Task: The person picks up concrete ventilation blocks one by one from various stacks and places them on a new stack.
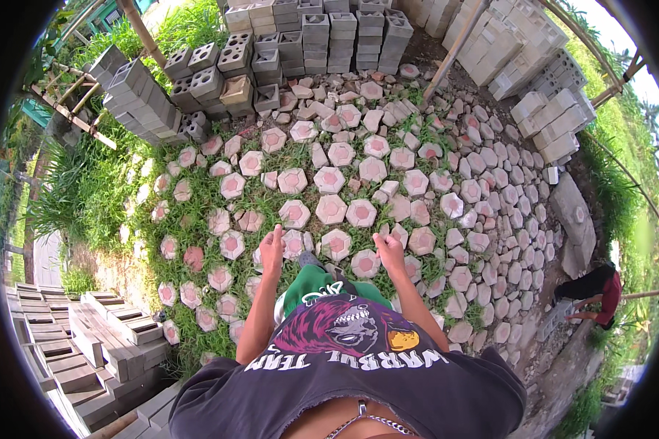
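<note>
My left hand (272, 252) is raised in front of me at waist height, fingers curled closed with the thumb side up. Level with it, my right hand (389, 251) is closed in the same loose fist. Nothing shows in either hand, and a gap separates them. Below and beyond them, hexagonal paving stones (331, 209) with pinkish centres are set apart in the grass. My hands touch none of these stones. Part of my shoe (309, 259) shows between my forearms.
Stacks of grey hollow concrete blocks (315, 36) line the far side; more blocks (140, 99) stand far left. Pale blocks (556, 121) are piled at right. Concrete pieces (80, 344) lie near left. A wooden pole (455, 51) leans far right. Another person (596, 293) bends over a block (556, 320).
</note>
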{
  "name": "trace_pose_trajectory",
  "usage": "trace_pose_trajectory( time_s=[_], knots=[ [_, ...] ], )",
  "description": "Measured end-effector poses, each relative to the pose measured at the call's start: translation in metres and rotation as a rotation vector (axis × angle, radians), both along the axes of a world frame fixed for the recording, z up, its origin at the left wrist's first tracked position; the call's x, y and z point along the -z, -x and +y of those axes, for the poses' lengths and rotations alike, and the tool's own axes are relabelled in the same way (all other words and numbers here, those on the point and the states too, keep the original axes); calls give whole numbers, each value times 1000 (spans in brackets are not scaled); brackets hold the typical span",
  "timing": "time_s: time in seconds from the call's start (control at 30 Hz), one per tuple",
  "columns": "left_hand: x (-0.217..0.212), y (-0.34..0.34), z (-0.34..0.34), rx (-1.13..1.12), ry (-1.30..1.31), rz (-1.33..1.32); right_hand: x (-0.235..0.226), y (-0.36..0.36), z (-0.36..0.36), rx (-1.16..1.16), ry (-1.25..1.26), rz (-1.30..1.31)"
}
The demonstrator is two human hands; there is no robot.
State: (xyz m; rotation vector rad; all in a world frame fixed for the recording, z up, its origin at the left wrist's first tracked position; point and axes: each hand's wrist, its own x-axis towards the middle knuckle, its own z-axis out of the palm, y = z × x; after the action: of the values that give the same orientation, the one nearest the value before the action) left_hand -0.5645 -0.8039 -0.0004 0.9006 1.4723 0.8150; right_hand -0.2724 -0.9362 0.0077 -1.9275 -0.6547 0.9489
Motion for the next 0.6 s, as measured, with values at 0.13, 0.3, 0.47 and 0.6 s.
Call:
trace_pose_trajectory(
  time_s=[0.13,0.3,0.47,0.6],
  knots=[
    [9,2,82,53,26,-109,-1,1,42,89,-150,157],
    [-3,-12,132,62,78,-156,15,-3,63,93,-2,53],
    [18,-35,160,66,233,-144,24,-14,119,110,204,36],
    [34,-67,203,231,299,-38,29,-36,203,32,212,43]
  ],
)
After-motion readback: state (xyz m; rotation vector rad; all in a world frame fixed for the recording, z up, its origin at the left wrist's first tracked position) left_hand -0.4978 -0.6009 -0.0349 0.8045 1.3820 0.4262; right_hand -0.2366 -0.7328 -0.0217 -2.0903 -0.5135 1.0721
